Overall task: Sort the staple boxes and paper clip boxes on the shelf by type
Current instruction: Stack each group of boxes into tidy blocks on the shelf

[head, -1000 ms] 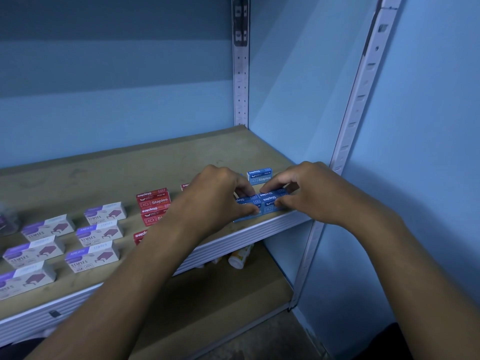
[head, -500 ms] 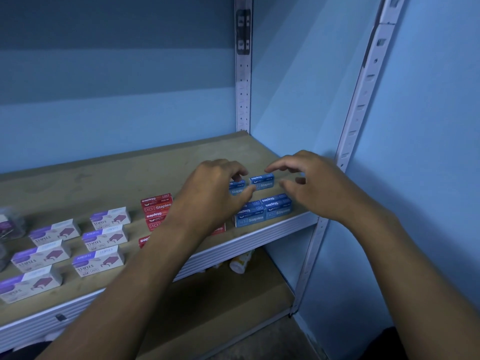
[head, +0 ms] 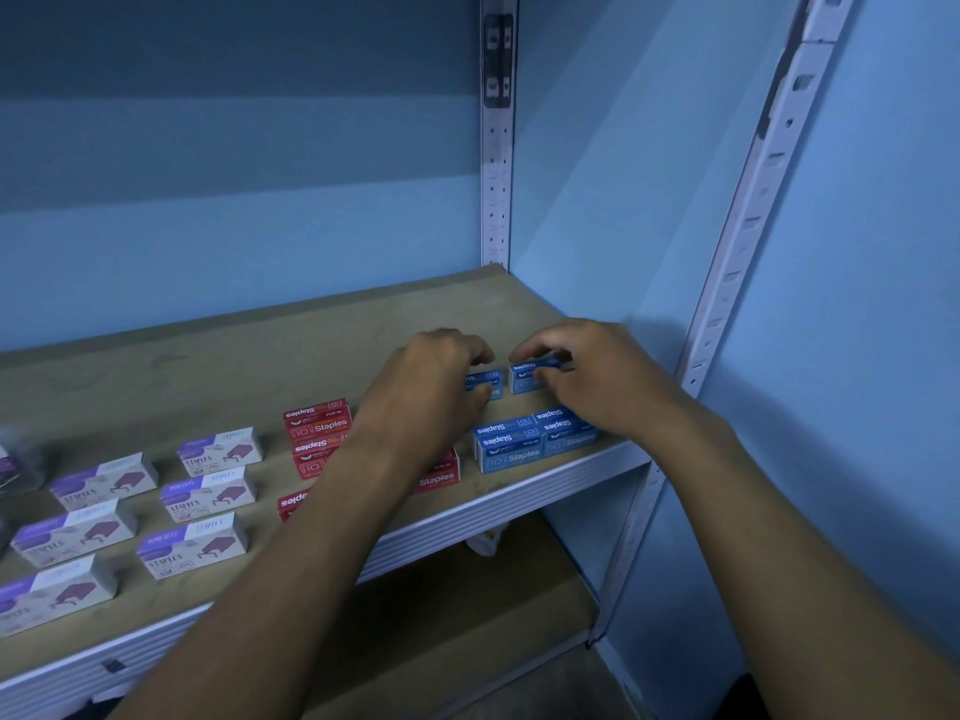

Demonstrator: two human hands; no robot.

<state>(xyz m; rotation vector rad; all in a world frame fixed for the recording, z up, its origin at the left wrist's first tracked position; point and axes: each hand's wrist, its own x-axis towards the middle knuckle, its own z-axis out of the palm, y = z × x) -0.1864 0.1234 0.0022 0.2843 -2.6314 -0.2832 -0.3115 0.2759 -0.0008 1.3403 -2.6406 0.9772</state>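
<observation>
On the wooden shelf [head: 218, 366], blue staple boxes sit at the right end. My right hand [head: 597, 376] pinches one blue staple box [head: 527, 376] between thumb and fingers in the back row. My left hand [head: 431, 387] curls round a second blue box [head: 485, 384] just left of it. A block of several blue boxes [head: 524, 441] lies at the shelf's front edge below my hands. Red staple boxes [head: 317, 423] stand to the left, partly hidden by my left forearm. White and purple staple boxes [head: 208, 493] fill the left part in rows.
White metal uprights [head: 748, 226] frame the shelf's right side, with blue wall behind. A lower shelf [head: 467, 615] holds a small pale bottle [head: 483, 543] under the front rail. A dark clear-plastic item [head: 15, 470] sits at the far left edge.
Both hands left the front block of blue boxes and moved back to the two blue boxes behind it, closing their fingers on them.
</observation>
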